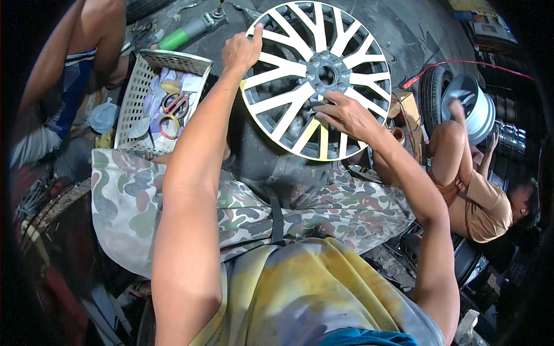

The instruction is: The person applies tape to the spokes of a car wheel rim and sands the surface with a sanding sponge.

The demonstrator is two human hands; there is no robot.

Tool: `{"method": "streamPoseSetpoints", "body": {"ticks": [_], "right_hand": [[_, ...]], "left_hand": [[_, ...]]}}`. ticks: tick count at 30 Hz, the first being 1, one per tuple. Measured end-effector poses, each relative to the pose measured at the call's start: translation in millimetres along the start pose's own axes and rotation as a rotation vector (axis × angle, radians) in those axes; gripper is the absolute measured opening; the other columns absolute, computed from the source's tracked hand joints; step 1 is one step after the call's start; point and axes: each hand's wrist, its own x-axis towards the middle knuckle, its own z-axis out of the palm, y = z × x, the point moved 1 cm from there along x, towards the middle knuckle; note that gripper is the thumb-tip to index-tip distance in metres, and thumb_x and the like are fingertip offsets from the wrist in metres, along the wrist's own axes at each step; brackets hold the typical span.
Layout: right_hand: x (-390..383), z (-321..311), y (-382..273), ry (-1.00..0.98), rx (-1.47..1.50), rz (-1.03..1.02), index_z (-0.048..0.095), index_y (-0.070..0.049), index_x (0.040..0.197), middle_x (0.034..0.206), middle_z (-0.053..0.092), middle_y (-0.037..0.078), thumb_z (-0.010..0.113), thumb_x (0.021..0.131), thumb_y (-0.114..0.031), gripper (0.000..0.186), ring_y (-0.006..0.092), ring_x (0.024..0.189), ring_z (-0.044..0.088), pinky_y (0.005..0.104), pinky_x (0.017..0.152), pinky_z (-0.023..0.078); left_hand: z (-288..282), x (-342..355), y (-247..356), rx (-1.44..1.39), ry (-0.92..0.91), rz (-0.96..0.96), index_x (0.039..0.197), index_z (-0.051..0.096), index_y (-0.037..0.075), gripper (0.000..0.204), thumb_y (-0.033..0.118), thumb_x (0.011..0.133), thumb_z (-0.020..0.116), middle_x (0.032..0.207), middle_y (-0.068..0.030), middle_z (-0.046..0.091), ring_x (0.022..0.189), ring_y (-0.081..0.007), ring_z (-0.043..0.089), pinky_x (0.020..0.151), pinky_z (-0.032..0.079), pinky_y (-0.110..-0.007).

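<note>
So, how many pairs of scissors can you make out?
1. The scissors lie in the pale plastic basket, left of the spoked wheel rim, next to a yellow roll of tape. More could be hidden under the basket's clutter.

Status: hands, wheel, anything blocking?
Left hand at upper-left edge of wheel. Right hand just below hub. Wheel face toward camera. Basket off to the left, clear of wheel.

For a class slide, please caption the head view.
Left hand at the edge of a wheel, right hand just below its centre, a pale basket to the left.
</note>
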Motion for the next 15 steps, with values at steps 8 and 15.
{"method": "streamPoseSetpoints", "body": {"ticks": [8,15], "right_hand": [[30.2,-4.0,31.4,-0.392,0.092,-0.006,0.069,0.003,0.102,0.089,0.067,0.026,0.059,0.103,-0.028,0.033,0.0432,0.088,0.066,0.0519,0.079,0.051],[47.0,1.3,27.8,-0.414,-0.220,0.019,0.068,-0.002,0.094,0.070,0.065,0.021,0.059,0.101,-0.026,0.026,0.0432,0.074,0.067,0.0523,0.070,0.052]], "left_hand": [[1.8,-2.9,-3.9,-0.016,0.022,0.009,0.118,0.072,-0.008,0.086,0.070,0.099,0.041,0.119,-0.0342,0.068,0.117,-0.0490,0.065,0.102,0.051,-0.054],[6.8,-0.7,2.2,-0.038,0.005,0.013,0.116,0.073,-0.007,0.083,0.069,0.099,0.042,0.117,-0.0337,0.069,0.115,-0.0492,0.066,0.101,0.052,-0.054]]}}
